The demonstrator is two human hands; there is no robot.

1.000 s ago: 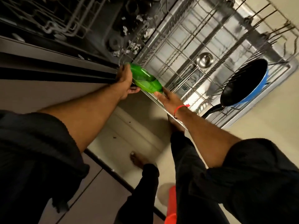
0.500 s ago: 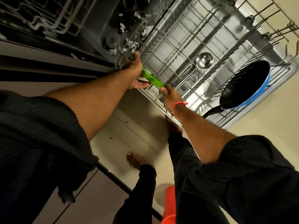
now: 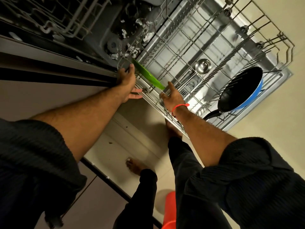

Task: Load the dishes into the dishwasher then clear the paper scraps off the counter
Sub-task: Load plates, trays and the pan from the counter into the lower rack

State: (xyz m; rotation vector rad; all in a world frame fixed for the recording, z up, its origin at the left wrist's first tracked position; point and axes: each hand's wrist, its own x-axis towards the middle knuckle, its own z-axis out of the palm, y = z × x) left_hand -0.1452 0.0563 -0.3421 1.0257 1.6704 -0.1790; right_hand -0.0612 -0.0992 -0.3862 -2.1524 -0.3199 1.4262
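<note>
A green plate (image 3: 148, 76) stands on edge between the tines at the near corner of the pulled-out lower dishwasher rack (image 3: 206, 47). My left hand (image 3: 127, 83) is beside the plate's left end, thumb up near its rim and fingers stretched out below the rack's edge. My right hand (image 3: 172, 96) reaches over the rack's near rail, its straight fingertips at the plate's right end. Neither hand grips the plate. White paper scraps (image 3: 132, 50) lie on the dishwasher's tub floor.
A blue pan with a black inside (image 3: 241, 90) leans in the rack's right side, and a steel ladle (image 3: 203, 66) lies mid-rack. The upper rack (image 3: 57, 17) sits top left. An orange object (image 3: 170, 210) stands on the floor by my feet.
The green plate went from being held flat above the rack's corner to standing on edge between the tines. Both hands have loosened from it and opened.
</note>
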